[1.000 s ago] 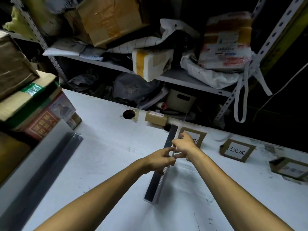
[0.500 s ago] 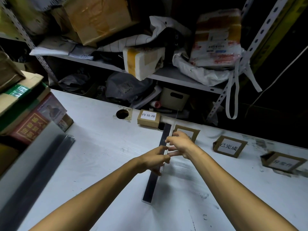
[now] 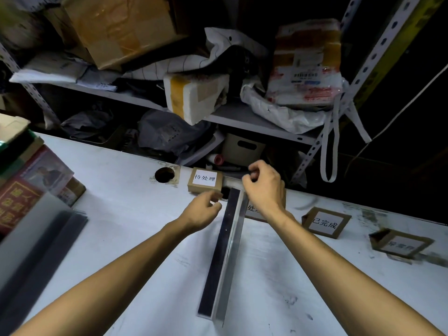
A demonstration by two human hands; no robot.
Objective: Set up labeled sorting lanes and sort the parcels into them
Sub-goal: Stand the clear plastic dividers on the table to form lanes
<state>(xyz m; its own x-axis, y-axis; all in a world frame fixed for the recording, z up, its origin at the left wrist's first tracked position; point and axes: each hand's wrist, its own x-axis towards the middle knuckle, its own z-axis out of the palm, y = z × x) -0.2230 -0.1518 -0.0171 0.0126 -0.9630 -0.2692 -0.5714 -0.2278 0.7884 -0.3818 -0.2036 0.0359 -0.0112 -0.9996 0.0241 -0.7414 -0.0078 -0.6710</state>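
A long divider strip (image 3: 221, 253), dark on its left face and pale on its right, lies on the white table (image 3: 121, 238), running away from me. My left hand (image 3: 203, 210) hovers with curled fingers just left of its far end. My right hand (image 3: 265, 190), fingers also curled, is over that far end; whether it grips the strip is unclear. Cardboard lane labels stand along the back edge: one reading 待处理 (image 3: 205, 182), one (image 3: 252, 210) half hidden behind my right wrist, one reading 已完成 (image 3: 324, 223), and a blurred one (image 3: 401, 243).
Stacked parcels and boxes (image 3: 31, 187) crowd the table's left edge, with more grey strips (image 3: 36, 253) lying in front of them. A round cable hole (image 3: 164, 174) is near the back edge. The metal shelf (image 3: 242, 117) behind holds several parcels and bags.
Both hands have slid along the strip towards its far end, the right one rising above it. The view has tilted down, so the first label shows fully.
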